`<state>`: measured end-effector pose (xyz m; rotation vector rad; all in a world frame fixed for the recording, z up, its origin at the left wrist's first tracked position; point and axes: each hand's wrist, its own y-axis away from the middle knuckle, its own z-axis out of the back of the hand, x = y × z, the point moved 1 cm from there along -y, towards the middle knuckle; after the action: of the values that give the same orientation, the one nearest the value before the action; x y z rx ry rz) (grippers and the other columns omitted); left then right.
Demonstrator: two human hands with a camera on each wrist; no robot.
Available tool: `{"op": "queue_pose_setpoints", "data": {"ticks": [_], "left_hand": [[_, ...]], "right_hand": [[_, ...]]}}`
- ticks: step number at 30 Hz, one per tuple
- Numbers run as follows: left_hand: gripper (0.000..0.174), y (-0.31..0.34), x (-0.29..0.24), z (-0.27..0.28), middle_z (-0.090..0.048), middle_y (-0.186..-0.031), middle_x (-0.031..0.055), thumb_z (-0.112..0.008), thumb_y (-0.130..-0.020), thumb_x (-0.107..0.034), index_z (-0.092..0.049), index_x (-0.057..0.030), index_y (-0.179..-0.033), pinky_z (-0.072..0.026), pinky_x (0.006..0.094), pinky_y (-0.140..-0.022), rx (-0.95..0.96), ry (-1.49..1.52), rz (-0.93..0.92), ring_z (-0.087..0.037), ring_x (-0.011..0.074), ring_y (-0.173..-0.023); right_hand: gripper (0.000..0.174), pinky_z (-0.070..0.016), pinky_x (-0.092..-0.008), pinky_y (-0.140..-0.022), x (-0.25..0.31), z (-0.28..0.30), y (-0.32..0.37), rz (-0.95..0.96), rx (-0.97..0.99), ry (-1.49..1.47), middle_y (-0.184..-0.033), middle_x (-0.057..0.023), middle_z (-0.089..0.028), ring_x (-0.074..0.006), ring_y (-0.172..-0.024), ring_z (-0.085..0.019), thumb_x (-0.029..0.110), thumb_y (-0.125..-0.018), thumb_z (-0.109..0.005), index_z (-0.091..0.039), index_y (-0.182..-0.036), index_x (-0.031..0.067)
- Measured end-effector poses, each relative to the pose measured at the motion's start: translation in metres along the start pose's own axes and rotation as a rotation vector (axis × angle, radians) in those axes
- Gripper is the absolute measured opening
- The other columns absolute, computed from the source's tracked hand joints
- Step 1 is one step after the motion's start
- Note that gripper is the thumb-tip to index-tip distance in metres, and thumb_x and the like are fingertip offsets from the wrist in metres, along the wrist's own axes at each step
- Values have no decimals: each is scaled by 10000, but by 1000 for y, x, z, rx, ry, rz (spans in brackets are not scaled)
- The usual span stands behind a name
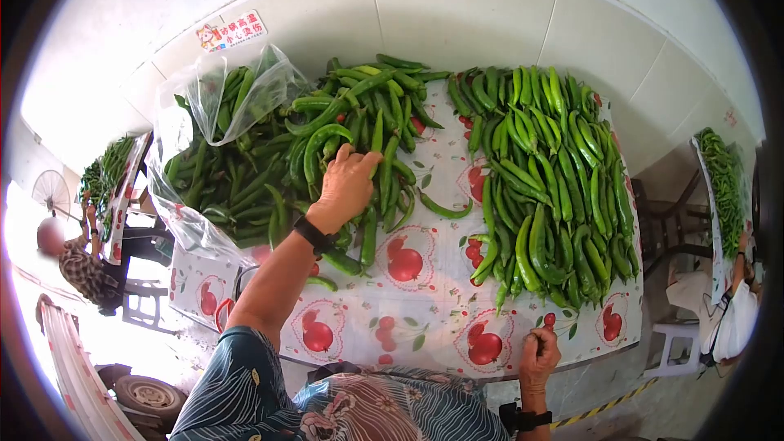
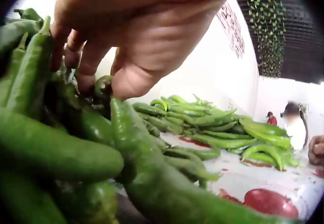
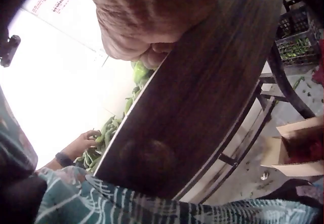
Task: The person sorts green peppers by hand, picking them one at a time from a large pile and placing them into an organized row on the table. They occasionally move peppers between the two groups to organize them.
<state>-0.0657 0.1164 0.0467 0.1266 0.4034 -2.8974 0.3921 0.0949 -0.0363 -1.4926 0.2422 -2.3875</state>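
Observation:
My left hand (image 1: 343, 185) reaches down into the left heap of long green chili peppers (image 1: 245, 171). Seen from the left wrist, its thumb and fingers pinch the end of a green chili pepper (image 2: 105, 85), and other peppers crowd round the fingertips and hide part of them. Loosely curled and holding nothing, my right hand (image 1: 539, 357) rests by the front edge of the table (image 1: 441, 310). Ahead of it lie green peppers set side by side in rows (image 1: 563, 188). The right wrist view shows the right hand (image 3: 152, 16) above the dark table edge.
A clear plastic bag (image 1: 184, 220) lies open around the far-left peppers. One loose pepper (image 1: 445, 208) sits between heap and rows. A tiled wall (image 1: 457, 16) borders the table's back. Other people handle peppers at tables on both sides. A cardboard box (image 3: 296, 148) stands on the floor.

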Motion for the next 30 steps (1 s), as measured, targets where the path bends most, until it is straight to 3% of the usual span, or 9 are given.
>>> {"op": "queue_pose_setpoints", "data": {"ticks": [3,5,8,9,13,19,21,25,30], "left_hand": [[411,6,-6,12,-614,-930,136,-561,-758,-25,-553,-99,-1162,-457,446,-866,-25,179,-1,-529,343,-1042],[369,17,-16,17,-624,-873,139,-545,-773,-32,-563,-92,-1136,-474,432,-819,-56,255,-34,-585,343,-913],[352,27,-33,21,-632,-838,153,-550,-781,-36,-561,-89,-1128,-498,427,-728,76,465,85,-587,374,-729],[296,27,-35,13,-637,-781,112,-548,-821,-57,-555,-53,-1117,-499,363,-620,-5,504,6,-578,283,-592],[274,17,-53,11,-590,-793,19,-520,-882,-92,-519,8,-1137,-459,232,-596,159,1082,341,-539,77,-667],[319,-32,-80,-24,-634,-939,108,-552,-861,-79,-514,-31,-1174,-486,289,-640,9,1293,321,-601,148,-779],[352,-55,-86,-51,-618,-1042,98,-524,-875,-63,-473,-34,-1222,-499,283,-662,3,1158,258,-595,149,-831],[406,-96,-98,-100,-589,-1207,129,-511,-876,-53,-460,-38,-1279,-522,304,-712,-58,1080,151,-606,177,-893],[435,-118,-109,-108,-645,-1105,169,-552,-850,-82,-518,-45,-1282,-519,334,-735,129,890,212,-632,209,-886]], "right_hand": [[75,-468,-273,-568,-7,0,1,29,1,35,-758,-95,-628,-179,-612,-585,57,-843,-601,-599,-908,20],[71,-470,-255,-612,-5,3,2,-21,46,34,-776,-69,-606,-129,-656,-569,39,-870,-571,-587,-932,8],[69,-471,-245,-631,-7,2,4,-19,52,44,-784,-52,-596,-103,-677,-560,22,-884,-550,-583,-941,2],[68,-471,-245,-629,-8,2,3,-3,41,50,-783,-51,-597,-102,-676,-560,18,-884,-548,-583,-939,2],[76,-469,-251,-608,-3,2,3,-41,29,38,-784,-62,-614,-122,-650,-565,29,-861,-574,-596,-929,5],[85,-461,-257,-590,4,3,0,-74,24,26,-791,-77,-628,-137,-631,-566,47,-839,-602,-611,-917,14],[84,-463,-253,-623,5,5,1,-115,72,19,-805,-66,-600,-125,-663,-553,56,-867,-572,-590,-935,11],[91,-438,-254,-550,3,2,-1,1,-7,30,-798,-68,-639,-131,-587,-541,65,-830,-621,-623,-916,34],[94,-443,-260,-552,5,3,-1,-11,-5,37,-802,-72,-638,-141,-588,-548,68,-827,-624,-622,-914,33]]}}
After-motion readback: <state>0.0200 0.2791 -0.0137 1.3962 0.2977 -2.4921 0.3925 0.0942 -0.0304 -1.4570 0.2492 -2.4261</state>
